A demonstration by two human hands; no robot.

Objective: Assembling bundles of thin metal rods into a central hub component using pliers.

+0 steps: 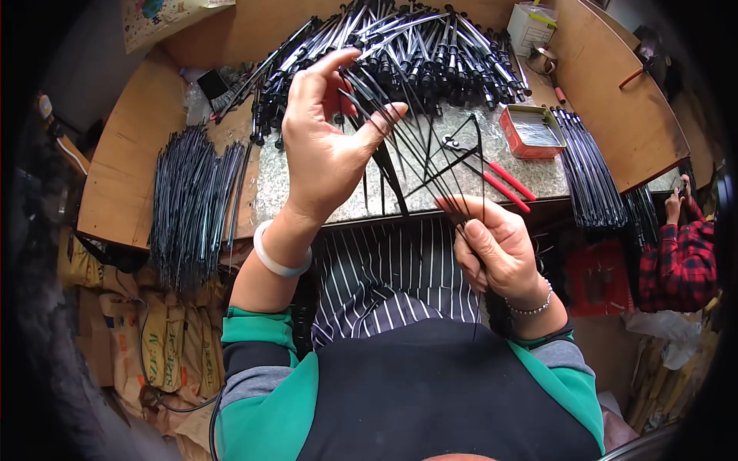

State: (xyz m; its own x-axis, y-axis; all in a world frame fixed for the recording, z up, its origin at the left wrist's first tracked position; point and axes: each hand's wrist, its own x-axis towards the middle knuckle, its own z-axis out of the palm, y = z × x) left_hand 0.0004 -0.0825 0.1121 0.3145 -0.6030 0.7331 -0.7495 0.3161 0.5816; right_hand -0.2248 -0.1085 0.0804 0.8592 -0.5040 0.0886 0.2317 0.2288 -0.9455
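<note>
A loose bunch of thin black umbrella ribs (440, 170) stretches between my hands, over the table's near edge. My left hand (324, 150) is raised higher, its thumb and curled fingers around the upper ends, where several thicker black pieces cross. Some ribs hang below that hand and others fan out at angles. My right hand (500, 244) lies lower and to the right, its thumb and fingers pinched on the gathered lower ends. Behind the ribs, pliers (503, 183) with red handles lie on the speckled tabletop (280, 180).
A big heap of silver umbrella shafts (415, 54) with black fittings fills the back. Bundles of dark ribs lie at left (192, 207) and right (590, 173). A red tin (530, 142) holds thin wires. A co-worker in a checked sleeve (680, 261) is at far right.
</note>
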